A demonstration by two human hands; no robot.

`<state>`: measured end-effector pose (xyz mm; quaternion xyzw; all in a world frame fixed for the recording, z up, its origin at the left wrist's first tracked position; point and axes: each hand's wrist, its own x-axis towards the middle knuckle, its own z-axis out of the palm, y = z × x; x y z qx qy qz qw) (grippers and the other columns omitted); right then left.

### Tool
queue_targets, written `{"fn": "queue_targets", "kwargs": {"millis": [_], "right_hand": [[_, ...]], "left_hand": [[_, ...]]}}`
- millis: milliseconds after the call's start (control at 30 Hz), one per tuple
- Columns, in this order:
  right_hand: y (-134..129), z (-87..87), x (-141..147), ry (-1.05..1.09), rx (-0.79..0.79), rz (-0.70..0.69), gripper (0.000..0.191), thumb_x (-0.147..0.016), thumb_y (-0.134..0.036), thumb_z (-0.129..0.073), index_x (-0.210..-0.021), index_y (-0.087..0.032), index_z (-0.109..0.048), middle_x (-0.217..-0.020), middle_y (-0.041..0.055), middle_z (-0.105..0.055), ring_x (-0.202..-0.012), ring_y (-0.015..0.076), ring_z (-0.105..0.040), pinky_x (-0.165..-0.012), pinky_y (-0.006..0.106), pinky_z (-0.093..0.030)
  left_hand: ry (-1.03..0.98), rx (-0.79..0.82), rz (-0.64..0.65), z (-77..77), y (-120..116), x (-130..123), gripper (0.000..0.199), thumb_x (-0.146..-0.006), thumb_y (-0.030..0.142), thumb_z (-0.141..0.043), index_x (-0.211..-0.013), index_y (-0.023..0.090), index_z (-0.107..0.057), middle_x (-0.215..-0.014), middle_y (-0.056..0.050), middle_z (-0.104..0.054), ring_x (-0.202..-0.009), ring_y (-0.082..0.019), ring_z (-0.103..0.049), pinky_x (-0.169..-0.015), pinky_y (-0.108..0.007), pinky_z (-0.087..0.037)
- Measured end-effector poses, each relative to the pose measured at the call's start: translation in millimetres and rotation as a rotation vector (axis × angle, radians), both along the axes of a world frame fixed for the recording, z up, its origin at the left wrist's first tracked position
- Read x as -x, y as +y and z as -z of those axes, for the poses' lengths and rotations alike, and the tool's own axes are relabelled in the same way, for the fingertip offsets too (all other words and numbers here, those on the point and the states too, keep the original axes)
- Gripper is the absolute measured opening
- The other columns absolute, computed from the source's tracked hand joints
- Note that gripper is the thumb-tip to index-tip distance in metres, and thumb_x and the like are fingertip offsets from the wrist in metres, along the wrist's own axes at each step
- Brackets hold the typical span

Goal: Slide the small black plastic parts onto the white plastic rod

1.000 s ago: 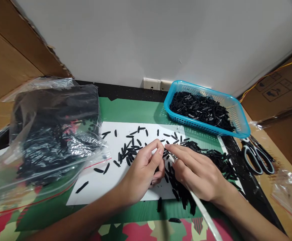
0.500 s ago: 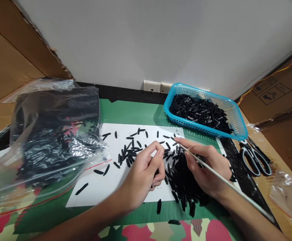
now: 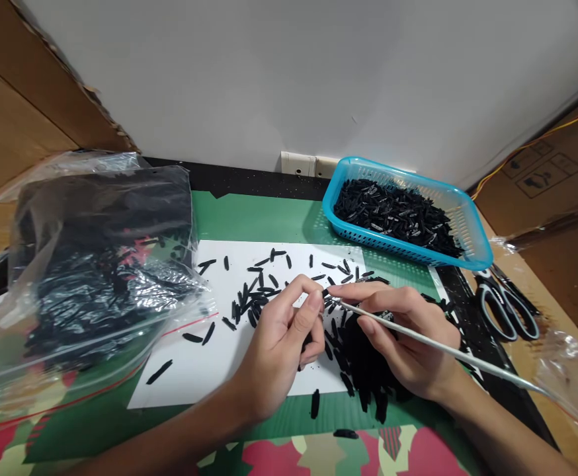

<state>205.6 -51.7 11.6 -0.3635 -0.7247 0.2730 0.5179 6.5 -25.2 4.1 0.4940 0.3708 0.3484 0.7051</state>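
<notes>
Head view: the left hand (image 3: 289, 334) is curled, thumb and index closed on 1 small black strip (image 3: 325, 293) that shows between them and the right index fingertip; what its other fingers enclose is partly hidden. The right hand (image 3: 411, 334) grips 1 slender pale rod (image 3: 448, 354), tip near the strip. Handling, judged by eye: strip very light, thin, probably brittle, perhaps slick; best taken lightly by its long edges near the middle. Rod looks light and stiff; hold it close behind the tip. Counts: 1 white sheet (image 3: 184, 383), 1 blue perforated basket (image 3: 482, 254) holding many strips, 1 large zip-top bag (image 3: 105, 324) at left, 1 pair of scissors (image 3: 504, 307) at right. Strips in the dark pile (image 3: 368, 357) overlap, uncountable; 2 lie loose on the green surface (image 3: 249, 420) in front of the sheet.
</notes>
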Motion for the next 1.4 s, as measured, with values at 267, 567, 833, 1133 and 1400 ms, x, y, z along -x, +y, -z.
{"fn": "queue_targets", "kwargs": {"millis": [267,567,833,1133,1400], "right_hand": [[5.3,0.7,-0.3,-0.031,-0.028,0.012,0.025,-0.097,-0.001,-0.065,-0.112,-0.021,-0.063,-0.120,0.0107,-0.081,-0.115,0.0237,-0.073,-0.100,0.044,-0.061],[4.6,-2.1,-1.2,-0.036,0.005,0.010,0.021,-0.098,-0.003,-0.065,-0.109,-0.021,-0.063,-0.119,0.0111,-0.081,-0.110,0.0225,-0.074,-0.096,0.041,-0.062],[6.3,-5.0,-5.3,-0.131,-0.042,-0.031,0.024,-0.098,0.000,-0.063,-0.110,-0.021,-0.062,-0.125,0.0118,-0.080,-0.110,0.0215,-0.073,-0.095,0.040,-0.063],[10.3,6.4,-1.6,-0.442,-0.438,0.095,0.020,-0.092,0.001,-0.068,-0.094,-0.018,-0.061,-0.120,0.0174,-0.082,-0.098,0.0275,-0.076,-0.079,0.043,-0.066],[5.5,4.9,2.6,-0.720,-0.585,0.119,0.016,-0.098,-0.011,-0.065,-0.093,-0.025,-0.060,-0.123,0.0133,-0.081,-0.103,0.0287,-0.078,-0.077,0.044,-0.068]], "left_hand": [[0.019,-0.008,-0.006,2.7,-1.0,-1.1,0.035,-0.109,0.053,-0.050,-0.092,0.023,-0.049,-0.050,0.012,-0.041,-0.044,-0.005,-0.029,-0.047,-0.015,-0.028],[0.023,-0.007,-0.010,3.2,-1.2,0.6,0.036,-0.109,0.054,-0.050,-0.090,0.023,-0.049,-0.050,0.012,-0.040,-0.044,-0.005,-0.029,-0.047,-0.015,-0.028],[0.119,-0.063,-0.031,2.2,-0.6,0.5,0.035,-0.109,0.053,-0.050,-0.091,0.023,-0.051,-0.051,0.012,-0.038,-0.046,-0.006,-0.029,-0.047,-0.017,-0.026],[0.096,-0.041,-0.004,3.6,2.3,-0.6,0.034,-0.109,0.051,-0.052,-0.089,0.022,-0.051,-0.050,0.012,-0.040,-0.044,-0.005,-0.030,-0.046,-0.016,-0.030],[-0.001,0.142,0.060,-0.4,8.7,-1.0,0.036,-0.106,0.054,-0.055,-0.088,0.023,-0.051,-0.048,0.012,-0.040,-0.039,-0.005,-0.030,-0.039,-0.014,-0.029]]}}
